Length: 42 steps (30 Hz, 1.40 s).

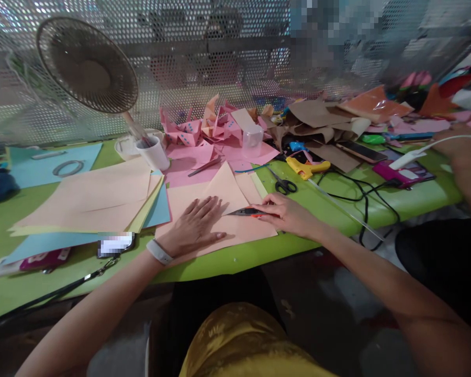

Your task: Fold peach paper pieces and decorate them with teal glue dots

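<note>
Peach paper [215, 243] lies at the front of the green table, with a pointed folded flap [228, 186] standing out at its far side. My left hand [198, 222] rests flat on the paper, fingers stretched out. Between the fingers of my right hand [284, 212] is a utility knife [251, 211], dark with orange parts. Its tip points left and lies at the lower edge of the flap, close to my left fingertips. Whether the blade is in the paper I cannot tell.
Stacked coloured sheets [90, 193] lie at left, beside a white cup [153, 152] and a fan [88, 68]. Scissors [284, 184], a yellow glue gun [306, 167] and black cables [361, 195] are at right. Folded pink pieces [188, 131] pile up behind. Another person's arm [469, 167] reaches in at right.
</note>
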Each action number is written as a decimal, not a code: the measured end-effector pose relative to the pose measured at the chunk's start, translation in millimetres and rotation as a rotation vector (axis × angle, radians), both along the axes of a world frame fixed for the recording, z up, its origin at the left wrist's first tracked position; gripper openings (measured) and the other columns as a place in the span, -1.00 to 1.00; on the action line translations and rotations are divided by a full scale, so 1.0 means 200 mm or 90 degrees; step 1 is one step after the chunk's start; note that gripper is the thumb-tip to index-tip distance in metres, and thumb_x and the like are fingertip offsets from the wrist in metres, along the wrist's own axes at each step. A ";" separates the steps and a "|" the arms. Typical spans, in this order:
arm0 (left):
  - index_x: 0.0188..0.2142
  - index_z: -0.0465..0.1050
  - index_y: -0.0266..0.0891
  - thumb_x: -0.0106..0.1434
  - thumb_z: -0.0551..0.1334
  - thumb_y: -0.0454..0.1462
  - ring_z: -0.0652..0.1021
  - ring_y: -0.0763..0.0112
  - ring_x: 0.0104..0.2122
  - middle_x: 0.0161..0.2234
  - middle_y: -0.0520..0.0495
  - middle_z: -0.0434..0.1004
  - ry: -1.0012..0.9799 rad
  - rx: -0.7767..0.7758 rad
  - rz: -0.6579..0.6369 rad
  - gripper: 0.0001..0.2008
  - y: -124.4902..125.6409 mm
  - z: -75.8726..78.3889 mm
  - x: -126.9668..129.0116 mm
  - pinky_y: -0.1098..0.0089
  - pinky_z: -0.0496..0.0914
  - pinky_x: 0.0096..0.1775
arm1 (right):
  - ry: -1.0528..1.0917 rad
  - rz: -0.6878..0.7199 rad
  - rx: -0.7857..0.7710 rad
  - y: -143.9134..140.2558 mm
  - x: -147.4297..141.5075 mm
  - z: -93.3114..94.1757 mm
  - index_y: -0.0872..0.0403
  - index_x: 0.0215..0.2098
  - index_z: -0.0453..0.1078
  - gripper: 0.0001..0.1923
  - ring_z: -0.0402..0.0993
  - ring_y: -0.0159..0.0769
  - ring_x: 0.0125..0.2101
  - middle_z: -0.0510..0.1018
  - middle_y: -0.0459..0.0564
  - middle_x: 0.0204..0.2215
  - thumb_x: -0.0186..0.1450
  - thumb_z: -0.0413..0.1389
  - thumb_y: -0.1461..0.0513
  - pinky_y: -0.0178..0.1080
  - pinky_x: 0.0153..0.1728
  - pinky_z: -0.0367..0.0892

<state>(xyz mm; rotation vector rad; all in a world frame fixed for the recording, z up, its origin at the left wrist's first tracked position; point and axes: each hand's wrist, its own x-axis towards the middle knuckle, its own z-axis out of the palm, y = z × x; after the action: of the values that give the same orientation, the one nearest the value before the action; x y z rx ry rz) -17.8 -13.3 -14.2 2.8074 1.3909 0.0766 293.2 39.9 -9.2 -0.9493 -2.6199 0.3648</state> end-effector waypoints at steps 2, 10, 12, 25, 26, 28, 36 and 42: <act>0.44 -0.23 -0.15 0.36 -0.17 0.22 -0.05 0.15 0.41 0.44 -0.15 -0.17 0.001 -0.005 0.012 -0.18 0.00 0.00 0.00 0.11 -0.20 0.36 | 0.004 -0.003 0.011 -0.01 -0.03 -0.01 0.08 0.18 0.42 -0.58 0.44 -0.13 -0.12 0.47 0.15 -0.15 0.43 0.04 0.11 -0.10 -0.08 0.40; 0.44 -0.26 -0.21 0.38 -0.19 0.20 -0.07 0.18 0.42 0.44 -0.17 -0.16 -0.004 -0.004 0.005 -0.18 0.00 -0.02 -0.01 0.09 -0.21 0.36 | 0.008 -0.007 0.034 -0.04 -0.04 -0.02 -0.05 0.18 0.42 -0.61 0.46 -0.17 -0.13 0.48 0.08 -0.17 0.42 0.05 0.13 -0.14 -0.09 0.42; 0.44 -0.29 -0.21 0.38 -0.21 0.20 -0.08 0.15 0.42 0.44 -0.18 -0.18 -0.011 -0.016 0.018 -0.17 0.01 -0.02 0.00 0.07 -0.19 0.36 | 0.014 -0.028 0.051 -0.04 -0.04 -0.02 -0.04 0.19 0.42 -0.61 0.46 -0.14 -0.10 0.48 0.10 -0.15 0.42 0.05 0.12 -0.10 -0.06 0.42; 0.44 -0.23 -0.01 0.43 -0.20 0.13 -0.21 0.18 0.42 0.45 0.00 -0.27 -0.055 -0.082 -0.004 -0.32 0.07 0.09 0.07 0.02 -0.24 0.36 | 0.033 -0.023 -0.015 0.01 -0.01 -0.02 -0.04 0.15 0.45 -0.61 0.49 -0.16 -0.10 0.50 0.09 -0.13 0.41 0.07 0.10 -0.11 -0.04 0.43; 0.43 -0.22 0.00 0.45 -0.22 0.09 -0.18 0.21 0.42 0.45 0.01 -0.23 -0.058 -0.087 0.003 -0.36 0.07 0.11 0.04 0.02 -0.24 0.36 | 0.033 -0.022 -0.015 0.02 -0.01 -0.02 -0.03 0.15 0.45 -0.61 0.49 -0.16 -0.10 0.50 0.10 -0.13 0.41 0.07 0.10 -0.11 -0.04 0.42; 0.43 -0.17 -0.01 0.49 -0.27 0.00 -0.11 0.28 0.42 0.44 0.02 -0.17 -0.080 -0.099 0.022 -0.43 0.07 0.13 -0.04 0.05 -0.18 0.37 | 0.035 -0.021 -0.013 0.02 0.00 -0.03 -0.03 0.14 0.46 -0.62 0.49 -0.16 -0.10 0.50 0.10 -0.14 0.41 0.07 0.10 -0.11 -0.05 0.43; 0.37 0.08 -0.08 0.51 -0.22 -0.16 0.12 0.38 0.37 0.40 -0.02 0.03 -0.092 -0.114 -0.018 -0.49 0.11 0.02 -0.24 0.16 -0.02 0.37 | 0.052 -0.008 0.003 0.02 -0.03 -0.03 -0.08 0.17 0.43 -0.62 0.47 -0.17 -0.10 0.50 0.08 -0.15 0.41 0.08 0.11 -0.11 -0.05 0.42; 0.37 0.08 -0.06 0.51 -0.21 -0.17 0.11 0.37 0.37 0.40 -0.02 0.02 -0.099 -0.102 -0.017 -0.50 0.10 0.01 -0.23 0.13 0.00 0.36 | 0.056 0.004 -0.010 0.03 -0.04 -0.04 -0.08 0.17 0.43 -0.62 0.46 -0.17 -0.08 0.49 0.08 -0.13 0.40 0.09 0.12 -0.11 -0.05 0.42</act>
<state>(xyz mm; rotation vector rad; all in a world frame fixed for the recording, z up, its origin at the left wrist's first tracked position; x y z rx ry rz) -62.8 7.0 -13.1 2.6265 1.2652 0.1708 286.2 45.2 -17.0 -0.9102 -2.5444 0.4203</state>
